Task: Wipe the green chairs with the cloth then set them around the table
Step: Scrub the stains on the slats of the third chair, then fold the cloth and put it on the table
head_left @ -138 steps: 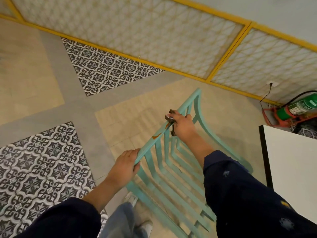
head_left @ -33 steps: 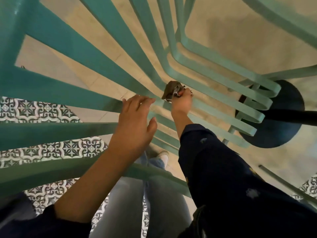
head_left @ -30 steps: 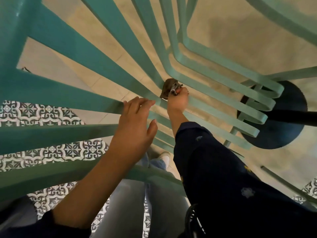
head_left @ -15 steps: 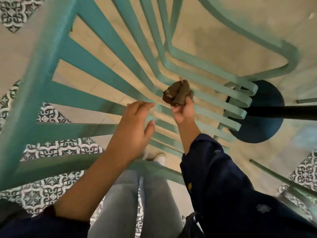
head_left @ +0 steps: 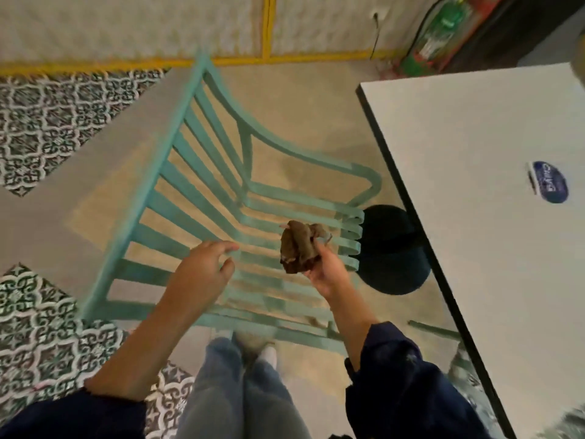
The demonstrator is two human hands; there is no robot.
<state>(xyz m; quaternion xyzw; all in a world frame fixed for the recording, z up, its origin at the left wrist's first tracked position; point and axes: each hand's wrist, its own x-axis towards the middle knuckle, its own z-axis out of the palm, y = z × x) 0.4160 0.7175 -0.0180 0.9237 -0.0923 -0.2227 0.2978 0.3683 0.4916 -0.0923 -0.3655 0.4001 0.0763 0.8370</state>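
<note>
My right hand (head_left: 323, 270) grips the brown cloth (head_left: 299, 247) over the green chair (head_left: 177, 147), my left hand (head_left: 202, 270) is relaxed, and the bench's (head_left: 474, 153) blue sticker (head_left: 549, 182) is too blurred to read.

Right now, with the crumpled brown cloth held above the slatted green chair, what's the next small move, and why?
Probably grip the slatted green chair with the left hand to draw it to the white table: that hand hovers open over the seat, and the right hand holds the crumpled brown cloth off the slats.
</note>
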